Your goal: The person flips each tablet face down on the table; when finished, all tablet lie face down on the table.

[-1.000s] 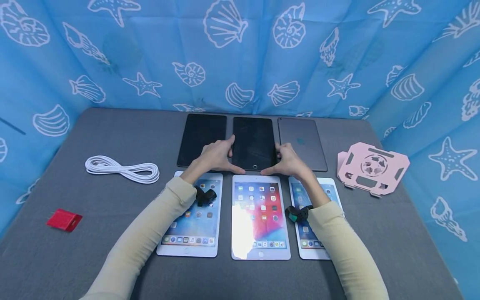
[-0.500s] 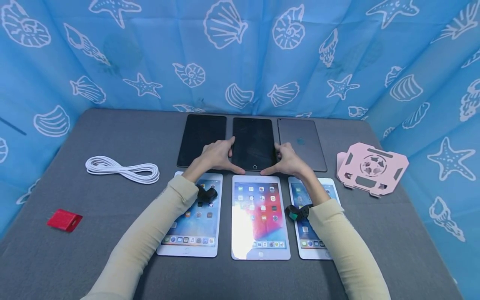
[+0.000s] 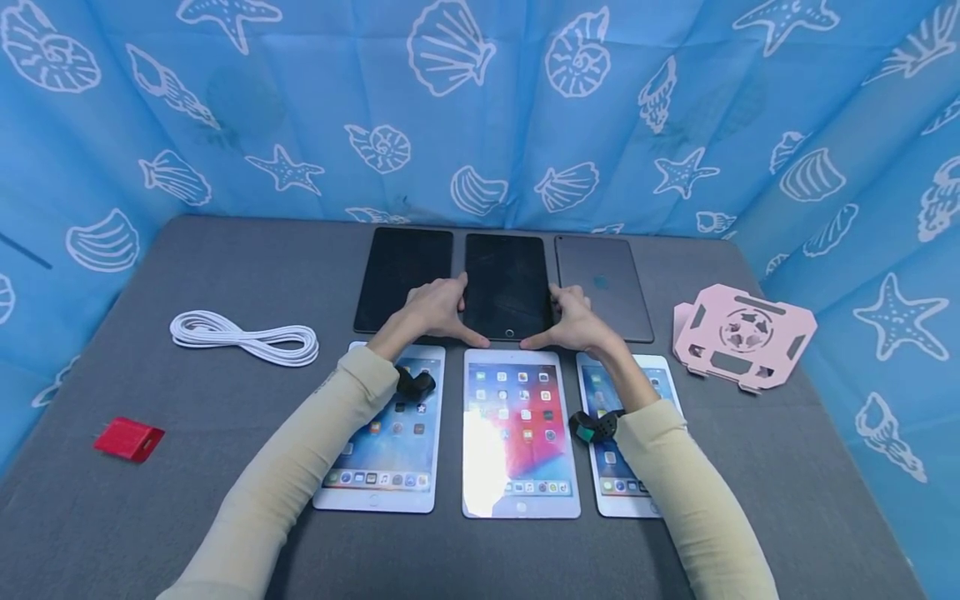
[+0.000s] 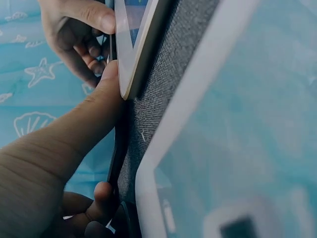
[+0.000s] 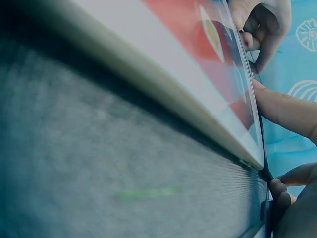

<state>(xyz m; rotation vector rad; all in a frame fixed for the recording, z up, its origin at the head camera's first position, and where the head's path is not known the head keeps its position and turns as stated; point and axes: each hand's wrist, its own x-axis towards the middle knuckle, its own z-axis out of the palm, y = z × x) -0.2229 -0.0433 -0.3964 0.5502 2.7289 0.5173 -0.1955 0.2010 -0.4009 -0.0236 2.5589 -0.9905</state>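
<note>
1. Both hands sit on the middle dark tablet (image 3: 507,286) in the far row: the left hand (image 3: 435,311) on its left edge, the right hand (image 3: 573,320) on its right edge.
2. Each hand pinches a near corner, thumb along the near edge and fingers curled over the side. The wrist views show the thumbs pressed at the tablet's rim; whether it is lifted off the table (image 3: 225,400) I cannot tell.
3. Just outside the left hand lies another dark tablet (image 3: 403,277), screen black.
4. Just outside the right hand lies a grey tablet (image 3: 606,283), back up.
5. Nearer the person than the grip, three lit tablets lie in a row: the centre one (image 3: 521,433) right below the thumbs, the left one (image 3: 386,437) under the left forearm, the right one (image 3: 626,433) under the right forearm.
6. Each wrist wears a small black strap-on camera, held above those lit screens.
7. Well out to the left of the grip is a coiled white cable (image 3: 243,336); further left and nearer, a red card (image 3: 129,439).
8. Well out to the right stands a pink stand (image 3: 746,335).
9. Beyond the grip hangs a blue curtain (image 3: 480,108) with white shells.
</note>
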